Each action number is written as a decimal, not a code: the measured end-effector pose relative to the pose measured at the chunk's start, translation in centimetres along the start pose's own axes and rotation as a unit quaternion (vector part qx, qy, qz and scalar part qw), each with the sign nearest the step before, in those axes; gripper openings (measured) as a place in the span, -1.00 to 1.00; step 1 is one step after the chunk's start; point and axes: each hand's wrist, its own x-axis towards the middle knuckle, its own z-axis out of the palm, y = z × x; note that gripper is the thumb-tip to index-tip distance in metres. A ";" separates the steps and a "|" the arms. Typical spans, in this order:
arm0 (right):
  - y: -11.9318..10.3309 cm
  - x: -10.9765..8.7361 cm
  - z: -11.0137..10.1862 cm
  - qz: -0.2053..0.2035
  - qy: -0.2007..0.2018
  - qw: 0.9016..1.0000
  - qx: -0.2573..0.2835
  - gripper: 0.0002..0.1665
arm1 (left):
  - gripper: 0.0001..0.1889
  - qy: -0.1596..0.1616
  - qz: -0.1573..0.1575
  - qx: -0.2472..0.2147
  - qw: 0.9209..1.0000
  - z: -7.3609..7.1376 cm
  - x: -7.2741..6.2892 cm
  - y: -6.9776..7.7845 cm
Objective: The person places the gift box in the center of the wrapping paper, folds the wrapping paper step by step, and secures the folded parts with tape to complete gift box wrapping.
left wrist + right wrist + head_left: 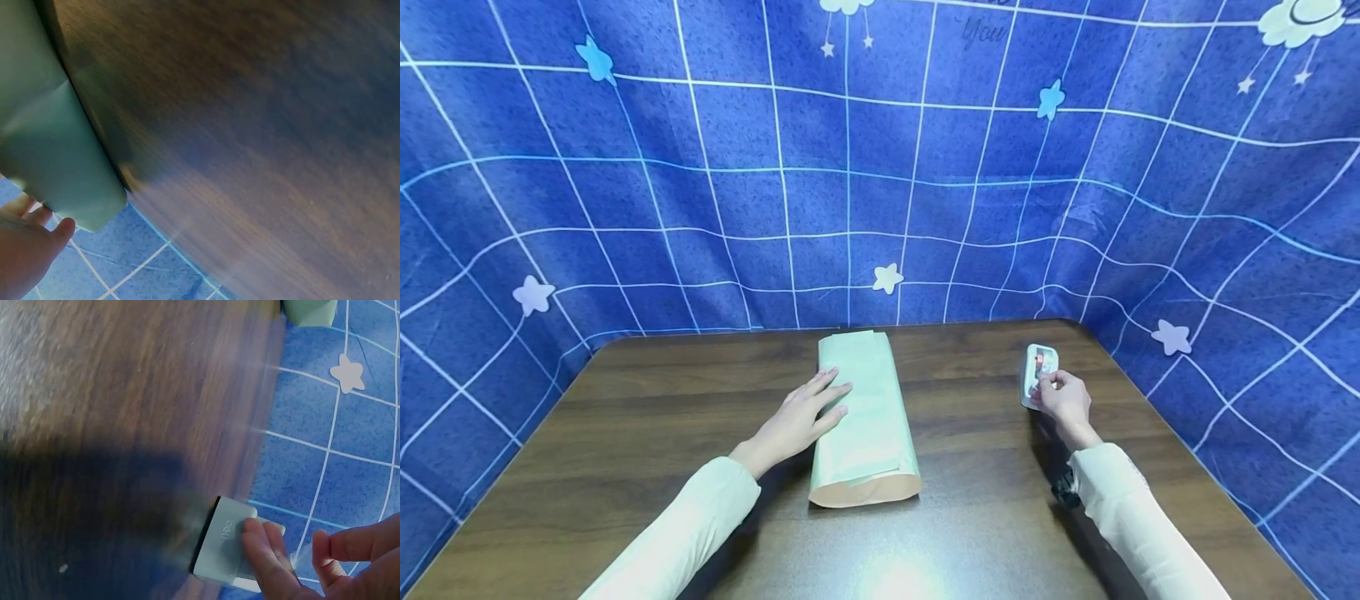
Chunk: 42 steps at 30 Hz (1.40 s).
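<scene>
A flattened tube of pale green wrapping paper (868, 417) lies lengthwise on the table, its near end showing a tan inside. My left hand (805, 417) rests on its left side, fingers spread and fairly straight. From the left wrist, the tube's green side (75, 169) stands beside that hand (28, 250). Off to the right, my right hand (1063, 400) pinches a small pale case (1040, 367) with a coloured picture in its middle. In the right wrist view, fingers of the right hand (337, 562) lie against this case (225, 544), which bears lettering and a black edge. Its exact kind cannot be told.
The brown wooden table (685, 392) runs back to a blue grid-patterned curtain (737, 200) that also rises at both sides. Bright light reflects off the tabletop near the front. A dark band (1066, 487) sits at the right wrist.
</scene>
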 end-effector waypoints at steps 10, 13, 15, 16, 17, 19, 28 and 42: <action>0.2 -0.1 -0.2 0.002 -0.030 0.999 0.028 -0.78 | -0.53 -0.001 0.001 0.006 1.000 -0.1 0.0 0.1; 0.0 -0.2 -0.3 -0.026 -0.014 0.999 -0.042 -0.75 | -0.53 0.001 0.001 0.004 1.000 -0.2 -0.1 0.1; 0.0 -0.3 -0.3 -0.037 -0.004 0.997 -0.073 -0.74 | -0.53 0.001 -0.001 0.003 1.000 -0.3 -0.2 0.1; 0.0 -0.3 -0.3 -0.035 -0.005 0.997 -0.070 -0.73 | -0.53 0.002 -0.002 0.002 1.000 -0.3 -0.2 0.1; 0.0 -0.3 -0.3 -0.031 -0.009 0.997 -0.065 -0.72 | -0.53 0.001 -0.003 0.002 1.000 -0.3 -0.2 0.1; 0.1 -0.4 -0.3 -0.008 -0.031 0.999 -0.027 -0.71 | -0.53 -0.001 -0.004 0.001 1.000 -0.3 -0.2 0.1; 0.9 -0.8 -0.7 0.093 -0.113 0.984 0.103 -0.69 | -0.52 -0.004 0.001 0.008 1.000 -0.1 0.0 0.0; 2.5 -0.2 -0.5 0.116 -0.093 0.981 0.128 -0.94 | -0.52 -0.003 -0.001 0.007 1.000 -0.1 -0.1 0.1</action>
